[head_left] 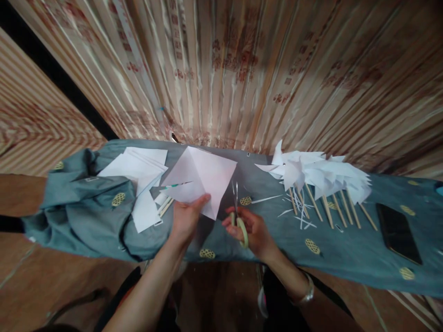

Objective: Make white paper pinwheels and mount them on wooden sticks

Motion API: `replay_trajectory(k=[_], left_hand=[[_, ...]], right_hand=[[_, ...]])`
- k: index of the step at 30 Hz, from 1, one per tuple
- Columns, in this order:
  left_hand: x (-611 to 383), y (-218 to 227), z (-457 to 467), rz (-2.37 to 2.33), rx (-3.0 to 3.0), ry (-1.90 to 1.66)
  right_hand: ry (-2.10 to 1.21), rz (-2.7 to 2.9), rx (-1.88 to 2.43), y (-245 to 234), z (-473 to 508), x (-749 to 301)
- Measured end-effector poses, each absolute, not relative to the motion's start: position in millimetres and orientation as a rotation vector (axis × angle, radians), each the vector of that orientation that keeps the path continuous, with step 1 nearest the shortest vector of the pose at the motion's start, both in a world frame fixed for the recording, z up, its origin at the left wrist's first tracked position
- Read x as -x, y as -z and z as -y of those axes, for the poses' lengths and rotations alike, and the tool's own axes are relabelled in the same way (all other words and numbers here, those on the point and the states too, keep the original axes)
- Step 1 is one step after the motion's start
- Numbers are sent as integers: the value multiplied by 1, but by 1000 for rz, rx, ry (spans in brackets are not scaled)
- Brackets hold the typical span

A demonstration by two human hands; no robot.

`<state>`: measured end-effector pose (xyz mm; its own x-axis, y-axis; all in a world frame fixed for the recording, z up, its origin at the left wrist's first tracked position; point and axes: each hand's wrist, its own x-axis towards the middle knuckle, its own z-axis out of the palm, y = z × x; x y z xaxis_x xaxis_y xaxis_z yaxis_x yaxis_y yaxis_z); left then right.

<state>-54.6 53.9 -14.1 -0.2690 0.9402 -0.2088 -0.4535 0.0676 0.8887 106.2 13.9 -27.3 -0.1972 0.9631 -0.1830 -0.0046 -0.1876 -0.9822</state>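
Observation:
My left hand (188, 214) pinches a square sheet of white paper (207, 177) near its lower corner, thumb on top. Creases run across the sheet, and a slit shows at its left side. In my right hand (254, 230) is a pair of scissors (238, 226) with pale green handles, the blades pointing away from me. The blades are slightly apart and sit just right of the paper, not touching it. To the right lies a row of white paper pinwheels (321, 173) on wooden sticks (313, 203). Thin paper strips (302, 212) are scattered beside them.
More white paper sheets (138, 163) lie at the left, with several pale sticks (165, 206) near them. A bunched part of the grey-green cloth (86, 212) covers the table's left end. A black phone (398, 233) rests at the right. Behind the table hangs a striped curtain (221, 74).

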Motion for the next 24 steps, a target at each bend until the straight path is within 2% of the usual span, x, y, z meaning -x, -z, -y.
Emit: replay_trajectory(k=[6,11,24], left_hand=[[63,11,-59,-1208,-643,-1557],[55,16,-60,-1201,-705,-1525],[48,23,-56,-1153,-728,-1483]], right_hand=[[-1712,1460,1219,27,17,-106],[-1891,1320,1127,33,20,-103],[-1915,1186,1156,35,11,-97]])
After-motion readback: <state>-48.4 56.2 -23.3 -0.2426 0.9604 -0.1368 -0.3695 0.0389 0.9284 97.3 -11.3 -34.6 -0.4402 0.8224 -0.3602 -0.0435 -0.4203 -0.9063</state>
